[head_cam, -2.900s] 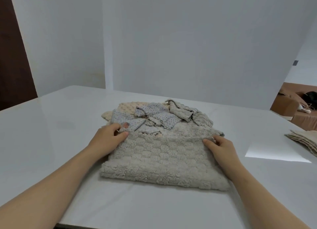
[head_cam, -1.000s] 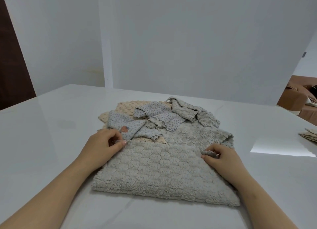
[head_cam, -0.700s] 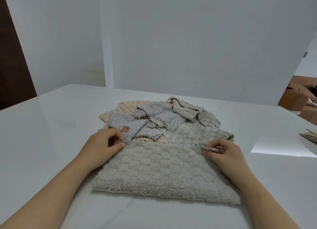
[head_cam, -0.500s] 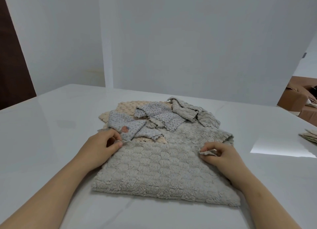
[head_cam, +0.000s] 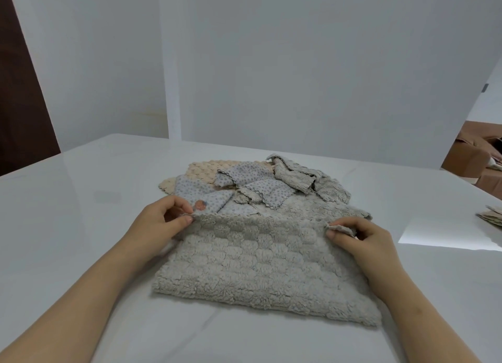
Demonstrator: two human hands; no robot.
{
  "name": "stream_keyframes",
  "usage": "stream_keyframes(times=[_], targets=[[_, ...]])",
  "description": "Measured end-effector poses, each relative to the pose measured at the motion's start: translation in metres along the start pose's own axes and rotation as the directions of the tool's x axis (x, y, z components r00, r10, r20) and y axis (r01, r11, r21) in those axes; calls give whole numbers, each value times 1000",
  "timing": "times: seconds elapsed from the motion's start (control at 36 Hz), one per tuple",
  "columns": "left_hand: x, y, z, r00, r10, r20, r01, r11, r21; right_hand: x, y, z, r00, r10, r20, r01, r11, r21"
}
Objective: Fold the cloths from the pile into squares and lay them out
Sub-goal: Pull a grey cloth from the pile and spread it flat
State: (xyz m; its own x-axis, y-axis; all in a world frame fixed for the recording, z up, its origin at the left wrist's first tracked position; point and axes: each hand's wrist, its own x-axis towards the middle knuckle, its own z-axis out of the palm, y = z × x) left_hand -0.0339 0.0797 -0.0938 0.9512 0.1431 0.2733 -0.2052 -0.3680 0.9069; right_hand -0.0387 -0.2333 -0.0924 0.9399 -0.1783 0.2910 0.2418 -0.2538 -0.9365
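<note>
A fluffy grey cloth point(head_cam: 260, 267) lies folded on the white table point(head_cam: 81, 227) in front of me. My left hand point(head_cam: 160, 224) pinches its far left corner between thumb and fingers. My right hand point(head_cam: 361, 240) pinches the far right corner, which is lifted slightly off the layer below. Behind the grey cloth sits the pile point(head_cam: 252, 183): blue-grey dotted cloths, a beige textured cloth and crumpled grey ones, partly overlapping the grey cloth's far edge.
A stack of folded beige cloths point(head_cam: 491, 218) lies at the table's right edge. A white wall panel stands behind the table. A brown sofa point(head_cam: 478, 156) shows at the far right, and a dark door at the far left.
My hands have gripped both far corners of the grey cloth and raised its far edge a little. The right hand shifted from pressing flat to pinching the corner.
</note>
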Motion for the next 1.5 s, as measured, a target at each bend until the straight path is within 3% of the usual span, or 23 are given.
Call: stream_keyframes(times=[0.19, 0.33, 0.39, 0.47, 0.56, 0.75, 0.89, 1.11, 1.33, 1.5], targets=[[-2, -2, -1, 996, -42, 80, 47, 997, -64, 0, 0, -1, 999, 50, 21, -52, 993, 102], [-2, -2, 4, 996, 30, 82, -51, 964, 260, -1, -2, -1, 998, 52, 20, -54, 992, 114], [-4, 0, 6, 996, 63, 70, -82, 948, 308, -1, -1, -1, 998, 56, 14, -57, 995, 81], [-6, 3, 5, 995, 89, 53, -101, 939, 329, 0, 6, -2, 998, 39, 58, -28, 982, -185], [-5, 3, 4, 994, 88, 60, -103, 941, 323, 5, 13, -1, 990, 45, 133, 32, 851, -524], [-2, 0, 5, 999, 8, 50, -25, 937, 349, 8, 16, 1, 986, 71, 148, 44, 752, -658], [-3, 0, 7, 998, 60, 12, -60, 938, 342, 6, 12, 1, 986, 36, 164, 71, 798, -599], [0, -4, 7, 992, 67, -110, -32, 955, 295, 4, 9, 2, 999, 17, 37, -11, 988, -152], [3, -7, 6, 993, 41, -112, -10, 965, 261, 5, 6, 2, 999, 35, -18, -34, 997, 75], [4, -10, 6, 993, 25, -113, 2, 973, 232, 7, 5, 3, 996, 55, -75, -47, 993, 104]])
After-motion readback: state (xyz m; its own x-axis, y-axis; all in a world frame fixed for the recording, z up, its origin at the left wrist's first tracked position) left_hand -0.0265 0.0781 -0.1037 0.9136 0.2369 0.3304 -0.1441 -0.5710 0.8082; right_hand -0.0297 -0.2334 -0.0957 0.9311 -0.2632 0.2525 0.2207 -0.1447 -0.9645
